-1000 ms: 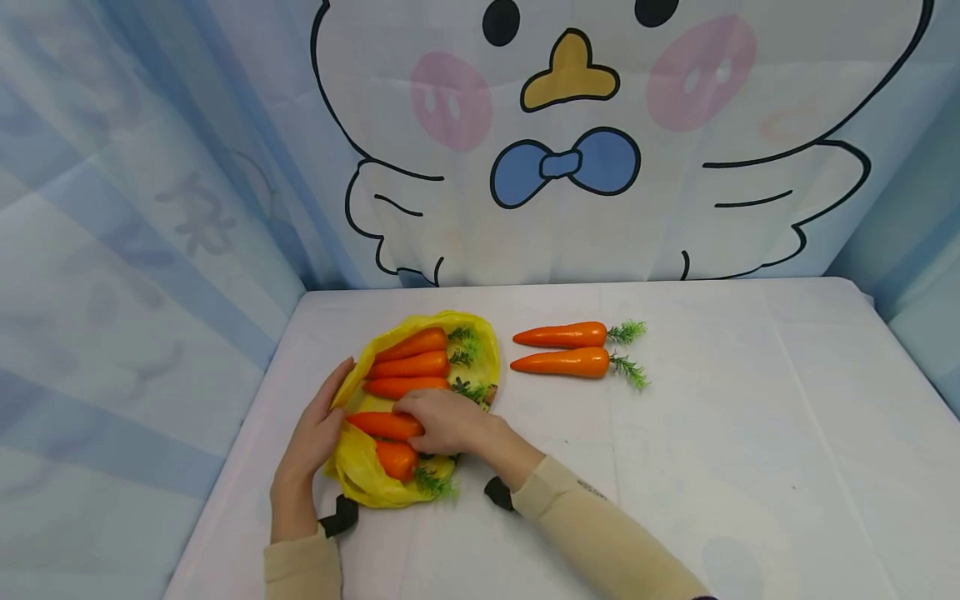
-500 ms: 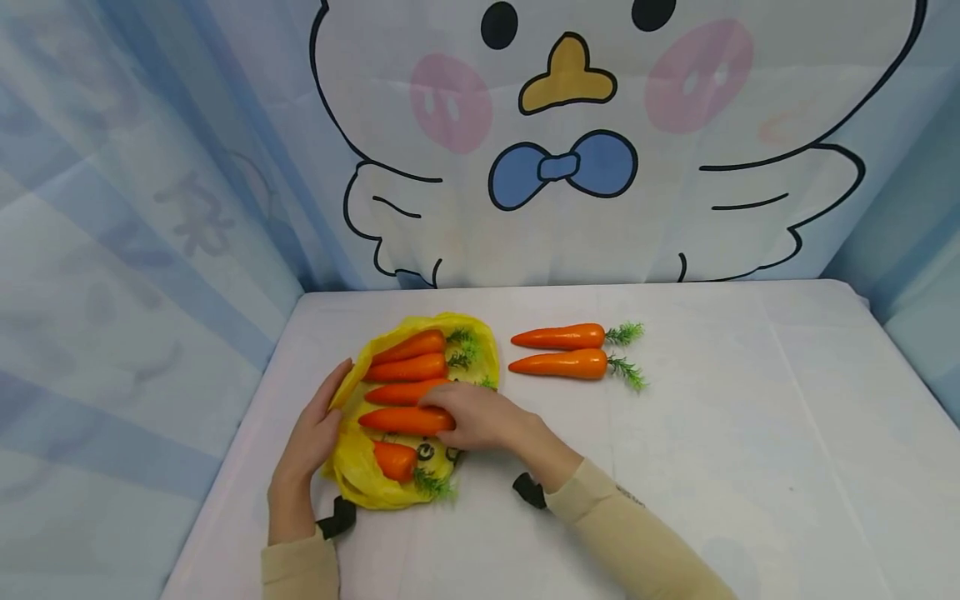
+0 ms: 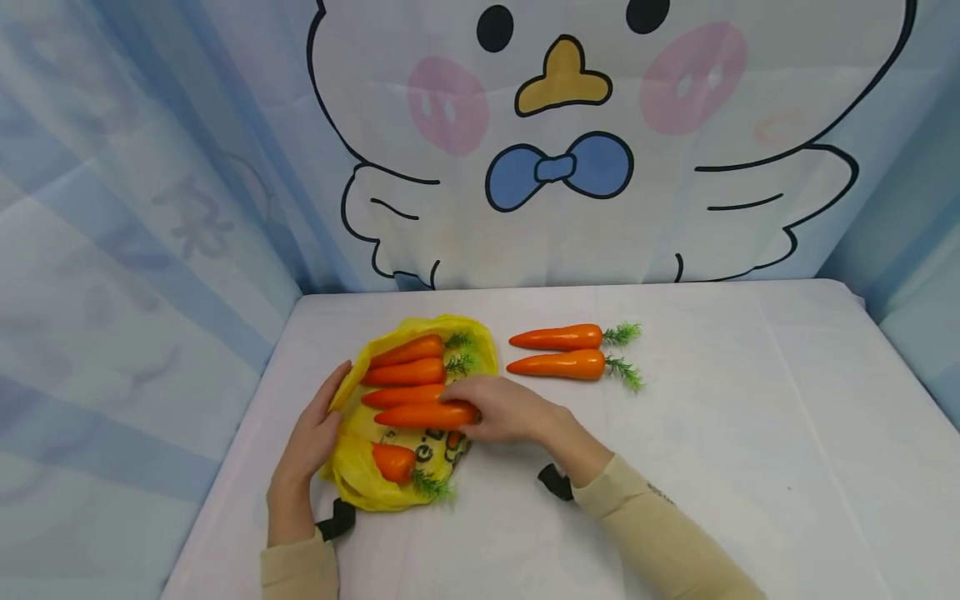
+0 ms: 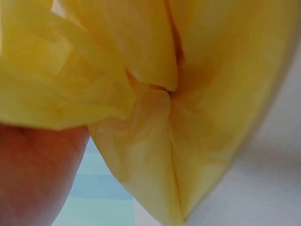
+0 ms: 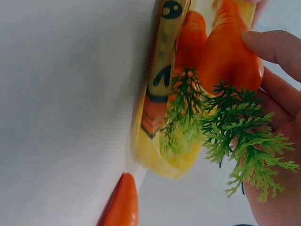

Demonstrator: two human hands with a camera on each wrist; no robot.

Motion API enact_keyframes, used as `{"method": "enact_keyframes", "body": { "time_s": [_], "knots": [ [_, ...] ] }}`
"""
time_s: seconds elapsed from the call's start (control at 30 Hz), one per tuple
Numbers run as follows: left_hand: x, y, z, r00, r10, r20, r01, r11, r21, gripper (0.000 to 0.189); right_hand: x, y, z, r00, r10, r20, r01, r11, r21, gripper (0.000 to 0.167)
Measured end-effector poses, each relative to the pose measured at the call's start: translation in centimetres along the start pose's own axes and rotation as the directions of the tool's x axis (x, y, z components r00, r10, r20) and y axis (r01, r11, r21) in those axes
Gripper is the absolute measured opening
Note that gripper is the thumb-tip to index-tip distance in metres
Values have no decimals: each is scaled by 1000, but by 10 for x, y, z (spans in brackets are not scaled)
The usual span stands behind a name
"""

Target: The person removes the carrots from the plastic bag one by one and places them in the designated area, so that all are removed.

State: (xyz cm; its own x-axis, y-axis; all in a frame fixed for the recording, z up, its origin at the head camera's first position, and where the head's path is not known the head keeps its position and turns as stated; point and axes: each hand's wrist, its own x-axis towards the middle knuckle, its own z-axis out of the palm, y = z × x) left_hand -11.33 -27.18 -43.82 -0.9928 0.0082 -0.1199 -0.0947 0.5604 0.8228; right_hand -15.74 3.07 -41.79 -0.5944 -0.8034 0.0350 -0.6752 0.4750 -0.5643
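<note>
Nearest me, a beige left sleeve [image 3: 300, 571] and a matching right sleeve [image 3: 667, 533] reach in over the white-covered counter [image 3: 712, 467], with small black pieces showing at both wrists. My left grip [image 3: 311, 437] holds the left edge of a yellow plastic bag [image 3: 356, 471] between thumb and fingers. At the bag's near side lies one artificial carrot [image 3: 393, 461], partly tucked under the yellow film, its green top pointing right. Beyond it, dark cartoon print shows on the bag.

My right grip [image 3: 510, 408] is closed about the thick end of the held carrot [image 3: 423, 416], thumb on one side, fingers on the other. That carrot lies across the middle of the bag's opening, tip to the left; its leafy top [image 5: 244, 132] hangs past my fingers. I can't fairly judge whether the carrot clears the bag beneath it.

Just past it, three more carrots [image 3: 403, 372] lie side by side in the bag, tips left. Right of the bag, two loose carrots [image 3: 555, 364] rest on the counter, greenery to the right. Behind everything hangs a pale blue curtain [image 3: 562, 242] printed with a white cartoon figure in a blue bow tie.
</note>
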Motion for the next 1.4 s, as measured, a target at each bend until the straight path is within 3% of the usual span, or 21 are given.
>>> {"method": "enact_keyframes", "body": {
  "time_s": [0.3,0.6,0.83,1.0,1.17,1.4],
  "knots": [
    [-1,0,0,1000,-8,-3,8,1000,-10,69,-17,11,-16,999,-17,-28,17,1000,-5,43],
    [0,-3,0,1000,10,-4,-10,1000,-11,68,-37,27,-27,998,18,-59,-16,999,33,41],
    [0,-2,0,1000,-7,1,7,1000,-16,69,-53,40,-36,992,-34,-120,38,999,35,38],
    [0,-1,-1,1000,-23,2,23,1000,-19,70,-67,47,-42,987,-31,-159,36,999,25,42],
    [1,-1,-1,999,-36,1,36,999,-26,70,-80,55,-46,984,6,-180,-3,1000,17,46],
    [1,-1,0,999,-37,-1,37,999,-20,69,-100,64,-52,974,136,-180,-131,991,37,47]
  ]
}}
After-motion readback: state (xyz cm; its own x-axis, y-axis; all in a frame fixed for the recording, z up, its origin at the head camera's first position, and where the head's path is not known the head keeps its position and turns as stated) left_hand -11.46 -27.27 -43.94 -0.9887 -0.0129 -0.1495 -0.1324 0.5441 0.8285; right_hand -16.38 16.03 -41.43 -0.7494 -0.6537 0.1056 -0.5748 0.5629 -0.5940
